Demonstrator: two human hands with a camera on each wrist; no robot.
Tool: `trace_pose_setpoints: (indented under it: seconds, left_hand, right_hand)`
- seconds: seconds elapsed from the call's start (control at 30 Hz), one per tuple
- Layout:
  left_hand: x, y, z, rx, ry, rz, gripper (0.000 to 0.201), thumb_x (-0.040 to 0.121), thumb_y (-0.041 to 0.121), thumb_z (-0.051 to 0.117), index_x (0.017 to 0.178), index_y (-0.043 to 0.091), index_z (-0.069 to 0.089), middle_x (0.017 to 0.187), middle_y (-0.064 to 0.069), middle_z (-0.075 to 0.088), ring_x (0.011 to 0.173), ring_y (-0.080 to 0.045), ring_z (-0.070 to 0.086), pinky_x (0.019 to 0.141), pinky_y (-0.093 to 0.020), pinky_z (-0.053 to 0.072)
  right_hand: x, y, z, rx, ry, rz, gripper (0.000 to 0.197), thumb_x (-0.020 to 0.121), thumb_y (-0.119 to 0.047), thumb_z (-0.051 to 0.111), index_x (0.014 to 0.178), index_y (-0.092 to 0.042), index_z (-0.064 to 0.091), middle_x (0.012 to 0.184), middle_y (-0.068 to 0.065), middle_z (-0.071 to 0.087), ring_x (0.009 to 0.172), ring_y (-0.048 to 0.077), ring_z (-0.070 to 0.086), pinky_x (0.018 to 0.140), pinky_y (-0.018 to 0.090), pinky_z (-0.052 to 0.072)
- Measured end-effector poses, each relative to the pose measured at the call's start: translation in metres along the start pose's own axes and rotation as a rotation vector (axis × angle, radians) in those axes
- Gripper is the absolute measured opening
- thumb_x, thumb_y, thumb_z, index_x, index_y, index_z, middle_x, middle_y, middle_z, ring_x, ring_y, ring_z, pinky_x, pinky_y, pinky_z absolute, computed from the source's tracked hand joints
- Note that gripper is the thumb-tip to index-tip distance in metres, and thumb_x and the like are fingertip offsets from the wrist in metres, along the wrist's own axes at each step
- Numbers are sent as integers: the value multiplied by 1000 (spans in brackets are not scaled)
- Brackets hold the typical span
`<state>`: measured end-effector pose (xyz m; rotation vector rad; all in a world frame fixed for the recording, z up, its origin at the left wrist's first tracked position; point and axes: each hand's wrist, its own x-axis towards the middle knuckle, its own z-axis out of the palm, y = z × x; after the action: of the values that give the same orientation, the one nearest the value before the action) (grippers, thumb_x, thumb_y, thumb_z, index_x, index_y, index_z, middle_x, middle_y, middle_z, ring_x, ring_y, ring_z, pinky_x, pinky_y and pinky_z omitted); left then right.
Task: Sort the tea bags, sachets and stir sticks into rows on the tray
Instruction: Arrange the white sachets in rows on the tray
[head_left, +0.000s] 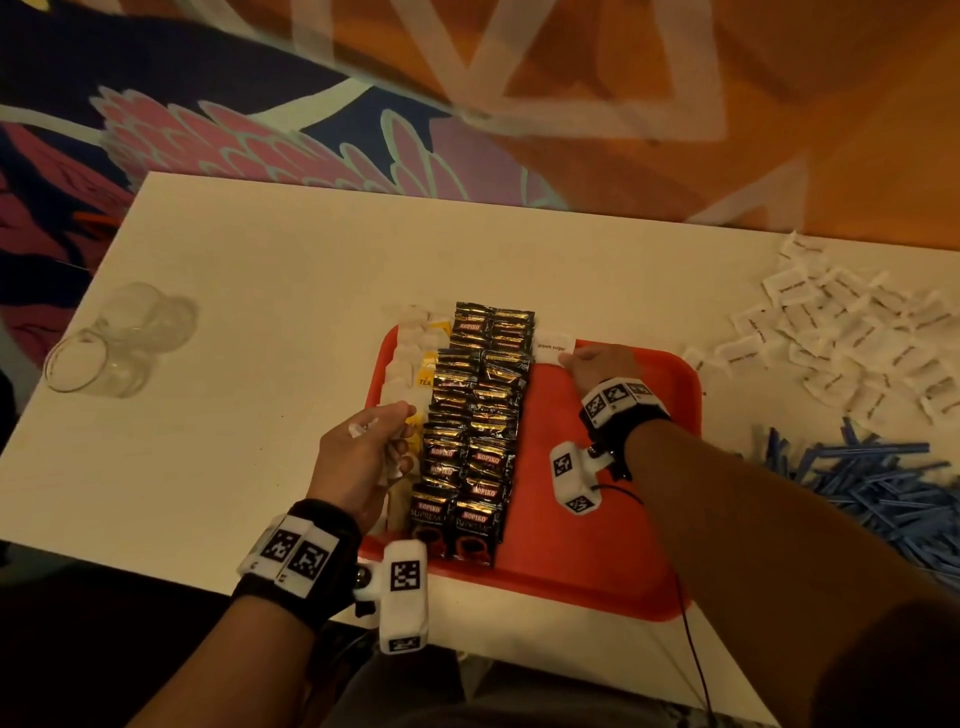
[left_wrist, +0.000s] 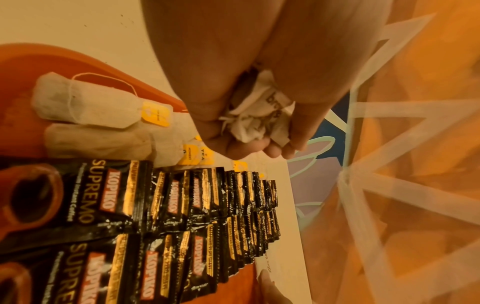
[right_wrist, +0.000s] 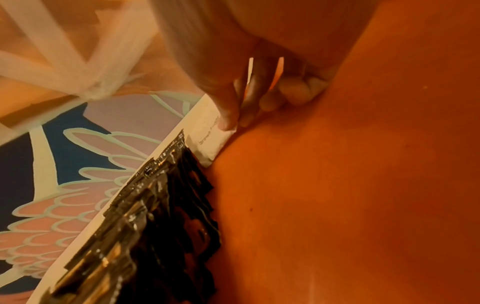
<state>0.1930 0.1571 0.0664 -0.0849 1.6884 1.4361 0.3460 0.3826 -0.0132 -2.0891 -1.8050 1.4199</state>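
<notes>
We note the left hand (head_left: 358, 457) closed tight round a crumpled bunch of white sachets (left_wrist: 259, 115), over the tea bags (left_wrist: 85, 107) at the tray's (head_left: 597, 545) left edge. Mid-tray lie coffee sachets (head_left: 478, 415). The right hand (head_left: 602, 366), fingers curled, pinches one brown sugar sachet (head_left: 553, 345) at the tray's far edge.

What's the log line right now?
left hand: grips sugar packets | right hand: pinches sugar packet at tray rim | stir sticks: off tray
</notes>
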Motion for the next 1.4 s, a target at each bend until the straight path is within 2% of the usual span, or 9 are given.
trace_pose_setpoints:
  seconds: [0.17, 0.33, 0.53, 0.6, 0.73, 0.9, 1.07, 1.3, 1.4]
  left_hand:
    - [1, -4, -2, 2, -18, -11, 21, 95, 12, 61, 110, -1, 67, 67, -4, 66, 54, -11, 59, 46, -20, 47]
    - [3, -6, 2, -102, -110, -94, 20, 95, 3, 50, 109, 2, 65, 75, -7, 59, 62, -13, 52, 49, -21, 46]
    - [-3, -7, 26, -74, -193, -86, 16, 92, -4, 43, 97, 2, 57, 79, -12, 63, 60, -15, 55, 46, -23, 46]
    - [-6, -7, 36, -52, -258, -94, 11, 96, -1, 48, 104, 1, 56, 85, -13, 68, 62, -15, 59, 47, -22, 48]
    - [-17, -6, 60, 11, -353, -85, 6, 95, 5, 60, 101, 6, 59, 87, -11, 69, 63, -14, 62, 46, -21, 48]
    - [-29, -6, 83, 85, -405, -82, 10, 98, 10, 58, 100, 5, 66, 79, -9, 65, 65, -14, 60, 49, -22, 48]
    - [-38, -5, 94, 77, -437, -21, 13, 91, 3, 65, 103, 6, 67, 80, -6, 65, 63, -11, 59, 49, -22, 48]
    - [-50, -4, 102, 30, -441, 1, 13, 92, 15, 65, 101, 5, 69, 79, -4, 67, 62, -11, 57, 51, -23, 48]
    - [-51, -1, 105, 43, -351, 34, 15, 92, 16, 67, 101, 5, 70, 82, -7, 70, 63, -13, 61, 52, -25, 48]
  right_hand:
    - [0, 1, -1, -17, 7, 6, 30, 88, -37, 70, 112, -20, 73, 114, 2, 69, 86, 15, 56, 73, 22, 42]
    - [-7, 10, -10, 49, 5, -31, 25, 87, -28, 70, 111, -23, 73, 117, -3, 68, 101, 16, 61, 81, 24, 47]
    - [-24, 26, -26, 117, -25, -111, 21, 85, -27, 66, 105, -28, 73, 109, -8, 70, 98, 15, 65, 92, 32, 53]
    - [-36, 26, -31, 188, -31, -129, 18, 86, -27, 67, 103, -26, 73, 98, -6, 72, 87, 14, 65, 84, 31, 56]
    - [-78, 12, -40, 366, -197, -249, 5, 88, -24, 70, 92, -24, 68, 88, -2, 70, 79, 11, 64, 65, 23, 54]
    - [-116, 1, -52, 417, -418, -440, 18, 82, -12, 77, 99, -16, 71, 90, -3, 70, 77, 3, 64, 66, 21, 54]
    - [-129, 3, -64, 520, -321, -381, 13, 80, -1, 75, 84, -12, 71, 67, -1, 67, 56, 7, 60, 56, 18, 48]
    - [-147, 4, -79, 549, -235, -365, 11, 77, 2, 77, 81, -6, 72, 67, 5, 67, 56, 11, 59, 53, 20, 49]
    - [-150, 4, -85, 512, -199, -385, 16, 76, 2, 78, 90, -3, 72, 64, 4, 65, 49, 5, 56, 51, 18, 47]
